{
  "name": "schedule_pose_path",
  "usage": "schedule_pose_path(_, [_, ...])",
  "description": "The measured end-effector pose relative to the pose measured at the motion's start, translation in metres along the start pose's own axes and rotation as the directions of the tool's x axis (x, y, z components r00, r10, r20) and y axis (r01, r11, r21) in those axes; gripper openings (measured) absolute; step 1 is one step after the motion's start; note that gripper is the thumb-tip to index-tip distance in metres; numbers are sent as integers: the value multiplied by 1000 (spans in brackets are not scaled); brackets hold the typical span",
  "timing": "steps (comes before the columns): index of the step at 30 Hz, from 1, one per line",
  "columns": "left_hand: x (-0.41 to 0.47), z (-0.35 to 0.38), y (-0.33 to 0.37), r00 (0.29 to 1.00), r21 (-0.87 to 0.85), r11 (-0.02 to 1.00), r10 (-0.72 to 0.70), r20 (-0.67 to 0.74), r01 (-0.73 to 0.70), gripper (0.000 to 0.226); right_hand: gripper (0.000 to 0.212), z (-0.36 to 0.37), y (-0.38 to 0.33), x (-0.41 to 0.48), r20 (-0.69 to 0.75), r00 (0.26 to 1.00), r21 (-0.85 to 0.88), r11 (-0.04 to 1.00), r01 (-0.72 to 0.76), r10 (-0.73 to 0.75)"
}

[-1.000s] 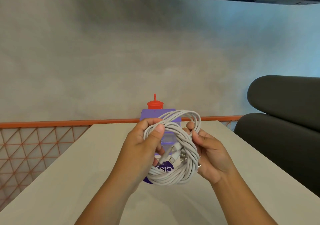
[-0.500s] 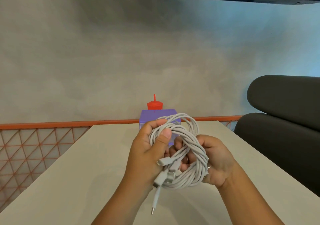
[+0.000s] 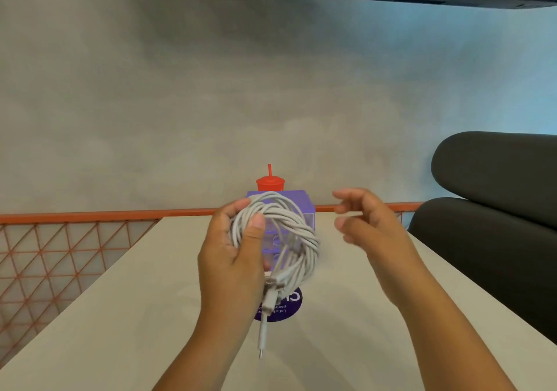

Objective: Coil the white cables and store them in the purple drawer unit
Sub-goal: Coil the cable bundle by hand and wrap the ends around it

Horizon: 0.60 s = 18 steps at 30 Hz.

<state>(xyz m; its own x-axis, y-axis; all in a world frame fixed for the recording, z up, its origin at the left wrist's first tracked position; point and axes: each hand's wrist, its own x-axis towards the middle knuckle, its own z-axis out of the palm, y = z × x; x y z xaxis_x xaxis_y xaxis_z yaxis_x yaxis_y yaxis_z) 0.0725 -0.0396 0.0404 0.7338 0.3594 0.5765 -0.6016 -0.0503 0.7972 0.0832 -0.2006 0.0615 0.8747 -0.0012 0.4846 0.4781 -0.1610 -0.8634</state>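
Note:
My left hand (image 3: 232, 258) grips a thick coil of white cables (image 3: 297, 233) above the table, thumb pressed across the loops. Several plug ends dangle below the coil, one hanging lowest (image 3: 262, 345). My right hand (image 3: 364, 224) hovers to the right of the coil, fingers loosely spread, touching nothing. The purple drawer unit (image 3: 301, 202) stands behind the coil near the table's far edge; the cables hide most of its front.
A red cup with a straw (image 3: 270, 181) stands behind the drawer unit. A round purple sticker (image 3: 291, 303) lies on the beige table (image 3: 120, 315). An orange mesh railing (image 3: 60, 255) runs left, and a dark sofa (image 3: 494, 209) sits at the right.
My right hand has let go of the coil and moved away to the right. The left hand now holds the bundle alone, and a plug end hangs lower.

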Motion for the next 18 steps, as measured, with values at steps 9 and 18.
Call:
schedule_pose_path(9, [18, -8, -12, 955, -147, 962, -251, -156, 229, 13, 79, 54, 26, -13, 455, 772, -742, 290, 604, -444])
schedule_pose_path(18, [21, -10, -9, 951, -201, 941, -295, -97, 271, 12, 22, 76, 42, -21, 372, 807, -591, 553, 587, -459])
